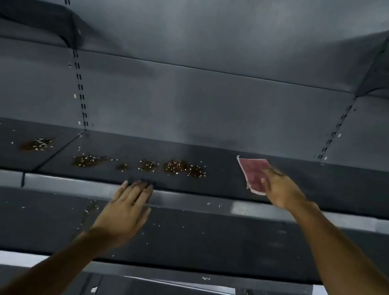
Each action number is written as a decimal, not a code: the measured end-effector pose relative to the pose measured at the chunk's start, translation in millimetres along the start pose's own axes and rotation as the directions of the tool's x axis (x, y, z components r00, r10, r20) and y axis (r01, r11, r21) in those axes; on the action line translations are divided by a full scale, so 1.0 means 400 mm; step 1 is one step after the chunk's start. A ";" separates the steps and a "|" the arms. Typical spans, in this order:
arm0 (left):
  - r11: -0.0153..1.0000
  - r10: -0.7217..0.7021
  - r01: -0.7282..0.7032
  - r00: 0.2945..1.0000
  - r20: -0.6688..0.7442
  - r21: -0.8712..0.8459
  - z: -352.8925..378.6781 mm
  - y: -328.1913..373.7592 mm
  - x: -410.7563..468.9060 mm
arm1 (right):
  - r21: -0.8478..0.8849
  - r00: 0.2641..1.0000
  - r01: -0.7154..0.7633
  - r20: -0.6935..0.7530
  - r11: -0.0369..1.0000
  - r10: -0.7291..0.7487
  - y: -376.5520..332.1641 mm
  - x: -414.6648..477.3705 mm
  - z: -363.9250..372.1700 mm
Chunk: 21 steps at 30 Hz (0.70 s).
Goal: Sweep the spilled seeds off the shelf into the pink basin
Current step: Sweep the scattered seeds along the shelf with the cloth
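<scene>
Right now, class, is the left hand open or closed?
Open: the left hand rests straight fingers on the shelf edge.

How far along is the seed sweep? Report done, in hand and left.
Done: little shows; the shelf right of the piles looks bare. In hand: the right hand holds a pink cloth just right of the largest seed pile; the left hand rests open at the shelf's front edge. Left: every pile, plus stray seeds on the lower shelf. No pink basin is in view.
</scene>
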<state>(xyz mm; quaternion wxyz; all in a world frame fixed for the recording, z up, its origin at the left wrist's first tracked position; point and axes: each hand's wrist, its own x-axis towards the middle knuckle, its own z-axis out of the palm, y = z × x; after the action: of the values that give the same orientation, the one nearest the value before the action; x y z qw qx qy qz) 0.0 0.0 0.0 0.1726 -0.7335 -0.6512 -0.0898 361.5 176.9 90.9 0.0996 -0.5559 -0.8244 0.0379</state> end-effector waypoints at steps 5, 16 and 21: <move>0.995 0.081 -0.091 0.982 -0.168 -0.050 0.049 -0.030 -0.001 | 0.003 1.000 -0.002 0.004 1.000 0.002 -0.002 0.067 0.056; 0.995 0.067 -0.091 0.920 -0.386 -0.045 0.087 -0.098 0.055 | -0.178 0.978 -0.097 0.167 0.979 0.127 0.047 0.153 0.162; 0.993 0.080 -0.106 0.935 -0.347 -0.056 0.090 -0.106 0.057 | -0.178 0.968 -0.024 0.242 0.984 0.068 -0.071 0.191 0.173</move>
<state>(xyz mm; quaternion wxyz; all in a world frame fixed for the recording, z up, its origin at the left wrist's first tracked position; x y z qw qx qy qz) -42.0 38.2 -19.2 0.2604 -0.7423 -0.5720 -0.2322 293.7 239.9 37.3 -0.0534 -0.5725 -0.8173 0.0370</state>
